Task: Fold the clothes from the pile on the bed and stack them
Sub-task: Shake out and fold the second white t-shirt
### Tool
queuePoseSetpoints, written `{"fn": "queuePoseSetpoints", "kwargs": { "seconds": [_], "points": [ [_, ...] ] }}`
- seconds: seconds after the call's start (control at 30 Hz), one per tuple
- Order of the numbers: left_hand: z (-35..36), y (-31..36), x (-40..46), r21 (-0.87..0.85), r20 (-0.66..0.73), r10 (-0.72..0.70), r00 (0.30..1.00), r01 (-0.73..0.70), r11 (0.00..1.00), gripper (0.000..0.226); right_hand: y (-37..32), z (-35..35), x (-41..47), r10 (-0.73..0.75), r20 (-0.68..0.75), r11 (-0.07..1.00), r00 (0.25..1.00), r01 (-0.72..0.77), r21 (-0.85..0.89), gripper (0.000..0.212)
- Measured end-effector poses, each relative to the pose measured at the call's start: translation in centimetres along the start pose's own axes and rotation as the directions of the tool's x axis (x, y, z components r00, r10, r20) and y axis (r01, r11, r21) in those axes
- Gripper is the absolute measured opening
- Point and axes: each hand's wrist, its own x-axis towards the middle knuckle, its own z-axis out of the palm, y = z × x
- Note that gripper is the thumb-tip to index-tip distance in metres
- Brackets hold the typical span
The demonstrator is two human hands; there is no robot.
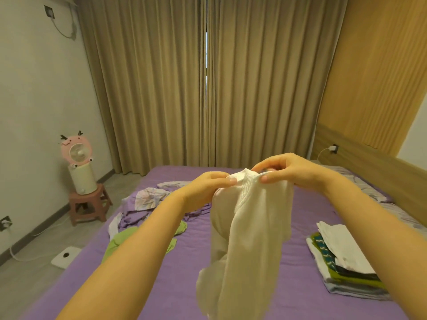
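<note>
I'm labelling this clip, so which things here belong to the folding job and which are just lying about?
Job: white garment pinched by left hand and right hand; green garment; folded stack; bed.
Lying about: pink fan; stool; curtains; scale.

Two hands: left hand (pixel 209 185) and right hand (pixel 283 172), both pinching one cream garment (pixel 254 227) held up over one bed (pixel 161 285); one green garment (pixel 120 241) lying loose; one crumpled lilac sheet (pixel 147 199); one stack of folded clothes (pixel 342 262), layers too tight to count; two curtain panels (pixel 147 88); one pink fan (pixel 76 151); one stool (pixel 89 204); one white scale (pixel 65 256)
</note>
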Motion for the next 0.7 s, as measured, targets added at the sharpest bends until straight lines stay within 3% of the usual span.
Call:
{"fn": "queuePoseSetpoints", "kwargs": {
  "seconds": [0.13, 0.27, 0.33, 0.47, 0.57, 0.7],
  "points": [
    [-0.5, 1.1, 0.3, 0.124, -0.062, 0.084, 0.995, -0.076, 0.989, 0.018, -0.6, 0.2, -0.5, 0.061, 0.104, 0.997, 0.993, -0.055, -0.056, 0.026],
    [-0.3, 1.0, 0.5, 0.212, -0.079, 0.098, 0.992, -0.08, 0.974, 0.026, -1.3, 0.6, 0.0, -0.014, -0.081, 0.998, 0.997, 0.009, -0.054, 0.022],
    [-0.2, 0.2, 0.6, 0.334, -0.104, 0.097, 0.99, -0.057, 0.941, 0.026, -1.8, 0.6, 0.3, -0.054, -0.157, 0.998, 0.986, 0.051, -0.028, 0.021],
    [-0.4, -2.4, 0.6, 0.582, -0.19, 0.073, 0.979, 0.052, 0.811, 0.006, -2.5, -0.5, 0.6, -0.066, -0.254, 0.998, 0.965, 0.069, 0.003, 0.017],
    [-1.1, -3.7, 0.2, 0.574, -0.238, 0.057, 0.969, 0.094, 0.813, 0.022, -1.9, -1.9, 0.5, -0.036, -0.351, 0.999, 0.936, 0.036, -0.008, 0.017],
    [-2.5, -4.1, -0.4, 0.603, -0.291, -0.008, 0.957, 0.19, 0.775, 0.028, 0.3, -3.5, -0.4, 0.055, -0.453, 0.997, 0.89, -0.025, 0.073, 0.015]
  ]
}}
